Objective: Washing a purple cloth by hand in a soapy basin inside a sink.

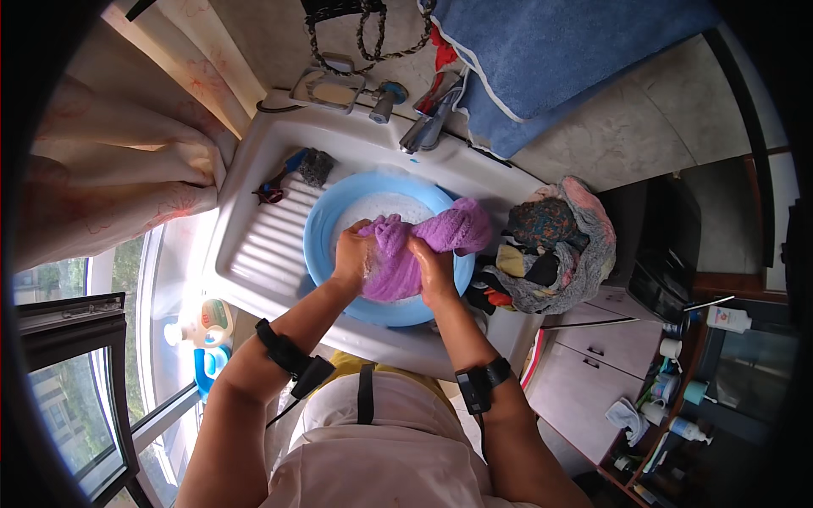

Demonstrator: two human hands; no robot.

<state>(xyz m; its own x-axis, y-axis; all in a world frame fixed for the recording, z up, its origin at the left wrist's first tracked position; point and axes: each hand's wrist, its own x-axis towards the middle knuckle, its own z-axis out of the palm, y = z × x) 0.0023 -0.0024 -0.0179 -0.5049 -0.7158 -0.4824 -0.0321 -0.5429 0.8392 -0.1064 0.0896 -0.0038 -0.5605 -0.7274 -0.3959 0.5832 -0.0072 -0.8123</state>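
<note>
Both my hands grip a wet purple terry cloth (397, 267) over a light blue plastic basin (317, 254) that holds sudsy water (381, 204). My left hand (353, 255) is closed on the cloth's left side; part of its fingers is hidden by the fabric. My right hand (436, 270) holds the bunched middle, thumb on top, and a thick end of the cloth hangs over toward the basin's right rim. The basin stands in a white sink with a ribbed washboard surface (273, 244) on the left.
A heap of mixed clothes (552, 247) lies at the sink's right end. Behind the basin is a metal faucet (422, 130), with a soap dish (327, 89) to its left. A dark scrubber (315, 167) rests in the back left. A blue towel (546, 57) hangs at the upper right.
</note>
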